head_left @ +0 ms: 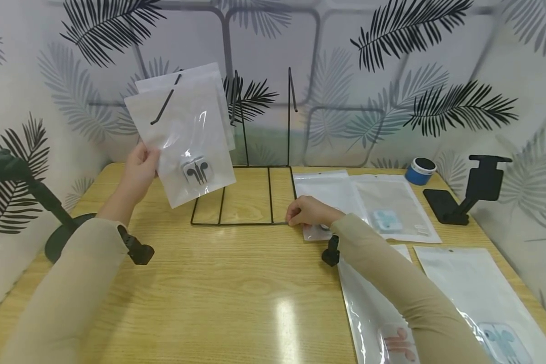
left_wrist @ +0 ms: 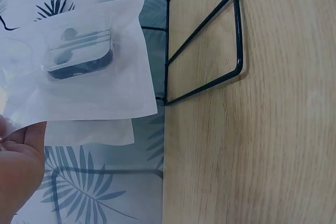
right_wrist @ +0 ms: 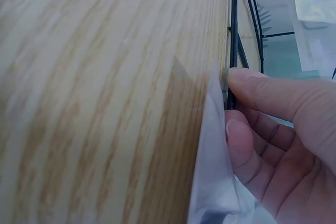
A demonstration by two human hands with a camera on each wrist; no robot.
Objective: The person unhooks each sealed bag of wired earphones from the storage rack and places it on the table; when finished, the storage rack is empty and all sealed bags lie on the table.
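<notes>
A black wire display rack [head_left: 270, 197] stands on the table, its base frame lying flat. On its left hook [head_left: 165, 106] hang white plastic bags, one behind another; the front bag [head_left: 177, 126] shows dark earphones [head_left: 197, 171] in a clear case and swings out tilted. My left hand [head_left: 135, 174] pinches this bag's left edge between thumb and fingers. At the base's front right corner, my right hand [head_left: 313, 211] grips the wire; the right wrist view shows thumb and index finger around the black bar [right_wrist: 234, 24]. A bag corner [right_wrist: 210, 156] lies beside those fingers.
Another hook [head_left: 292, 91] projects on the rack's right. To the right lie several flat bags, one with blue earphones [head_left: 387, 221], one with pink earphones [head_left: 398, 344]. Behind them are a blue round container [head_left: 420, 172] and a black phone stand [head_left: 482, 182]. A dark stand base [head_left: 56, 237] sits left.
</notes>
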